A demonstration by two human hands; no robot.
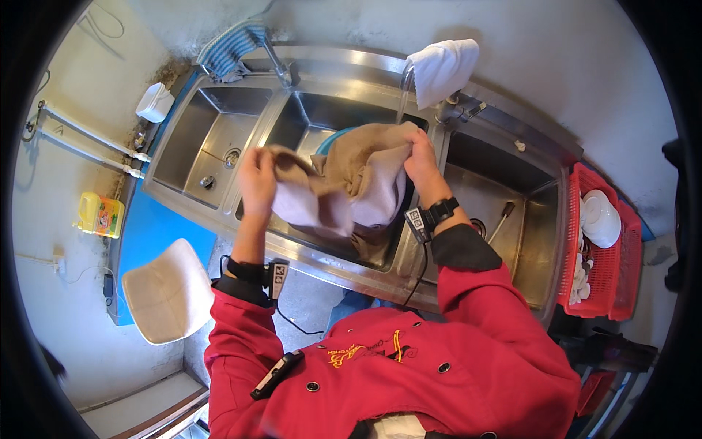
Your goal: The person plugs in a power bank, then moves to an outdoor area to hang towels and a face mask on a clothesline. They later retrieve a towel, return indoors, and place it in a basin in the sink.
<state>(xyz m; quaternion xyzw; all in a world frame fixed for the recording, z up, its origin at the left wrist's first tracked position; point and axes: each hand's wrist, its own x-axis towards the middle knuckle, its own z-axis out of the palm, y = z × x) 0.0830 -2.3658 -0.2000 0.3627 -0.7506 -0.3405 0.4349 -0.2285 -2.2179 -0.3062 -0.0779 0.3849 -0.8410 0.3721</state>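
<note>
A brown and beige cloth (pixel 362 164) is stretched between my two hands above the middle basin (pixel 299 118) of a stainless steel sink. My left hand (pixel 256 181) grips its left edge, and my right hand (pixel 421 156) grips its upper right corner. The cloth sags in folds between them. Behind it shows part of the rim of a teal basin (pixel 329 141), mostly hidden. Water seems to run from the curved faucet (pixel 407 77) just behind the cloth. A white towel (pixel 444 68) hangs over that faucet.
The left sink basin (pixel 219 142) holds a loose drain strainer (pixel 207 181). A long-handled brush (pixel 502 219) lies in the right basin (pixel 471 181). Red plastic baskets (pixel 603 274) with white dishes (pixel 600 219) stand at the right. A blue striped cloth (pixel 233 49) hangs at the back left; a chair (pixel 164 291) stands front left.
</note>
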